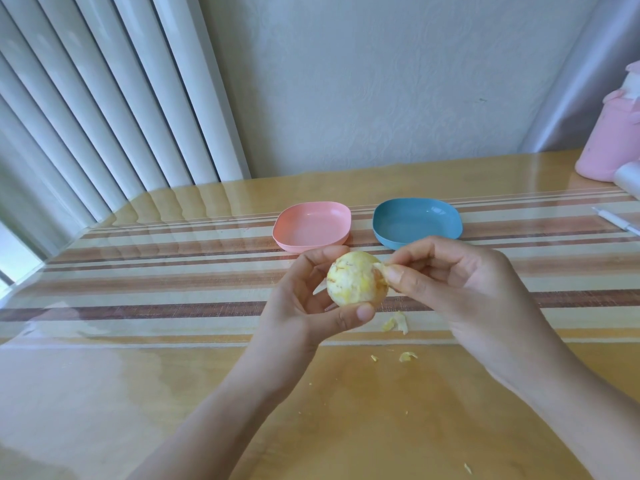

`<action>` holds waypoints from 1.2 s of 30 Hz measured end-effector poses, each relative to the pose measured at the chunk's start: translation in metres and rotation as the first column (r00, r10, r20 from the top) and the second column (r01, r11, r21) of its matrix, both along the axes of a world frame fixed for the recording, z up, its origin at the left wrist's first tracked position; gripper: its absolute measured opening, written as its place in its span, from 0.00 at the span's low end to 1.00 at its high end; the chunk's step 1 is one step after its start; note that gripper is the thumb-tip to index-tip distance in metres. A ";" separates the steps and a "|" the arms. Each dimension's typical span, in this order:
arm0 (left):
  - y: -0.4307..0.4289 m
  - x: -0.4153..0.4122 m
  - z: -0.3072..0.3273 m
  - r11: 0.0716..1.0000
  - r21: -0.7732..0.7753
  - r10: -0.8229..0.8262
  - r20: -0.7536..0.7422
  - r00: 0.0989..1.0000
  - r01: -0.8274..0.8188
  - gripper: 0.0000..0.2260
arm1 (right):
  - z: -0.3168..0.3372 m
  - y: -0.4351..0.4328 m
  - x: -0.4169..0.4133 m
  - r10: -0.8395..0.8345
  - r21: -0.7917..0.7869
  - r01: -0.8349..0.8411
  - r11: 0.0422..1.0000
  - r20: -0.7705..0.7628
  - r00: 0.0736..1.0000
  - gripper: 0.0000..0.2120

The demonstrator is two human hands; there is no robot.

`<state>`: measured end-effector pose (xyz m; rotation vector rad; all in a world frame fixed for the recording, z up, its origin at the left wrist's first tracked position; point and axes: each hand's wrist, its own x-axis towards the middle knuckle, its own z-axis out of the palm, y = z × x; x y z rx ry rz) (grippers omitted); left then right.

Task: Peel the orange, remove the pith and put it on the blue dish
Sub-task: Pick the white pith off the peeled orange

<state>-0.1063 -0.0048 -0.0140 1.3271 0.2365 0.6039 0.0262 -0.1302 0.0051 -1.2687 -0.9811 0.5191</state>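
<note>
**Glossy striped table, a bare orange held in a light grip**

The table (138, 393), under its clear cover, carries a pink dish (311, 226) at eleven o'clock from the fruit and the blue dish (417, 221) at one o'clock. The left hand (301, 299) holds the peeled orange (353, 284) above the table, between curled fingertips and thumb. The right hand (460, 282) pinches a pith strip (380, 270) at the fruit's three o'clock side. Pulling too hard could snap the strip short or tear a segment. The light hold could also let the orange drop among the scraps (396, 322) at five o'clock.
</note>
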 end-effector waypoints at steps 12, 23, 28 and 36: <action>-0.015 0.004 -0.005 0.989 0.102 0.119 -0.072 0.990 -0.111 0.29 | -0.018 0.009 -0.011 -0.336 0.137 0.308 0.942 0.342 0.877 0.05; -0.019 0.005 -0.004 0.991 0.094 0.102 -0.054 0.993 -0.097 0.25 | -0.025 0.013 -0.012 -0.430 0.146 0.405 0.903 0.358 0.829 0.05; -0.020 0.004 -0.003 0.993 0.088 0.077 -0.032 0.997 -0.074 0.26 | -0.026 0.014 -0.013 -0.426 0.153 0.397 0.905 0.304 0.852 0.03; -0.019 0.003 -0.001 0.998 0.069 -0.008 -0.009 1.000 0.009 0.26 | -0.024 0.014 -0.011 -0.422 0.133 0.401 0.906 0.233 0.876 0.06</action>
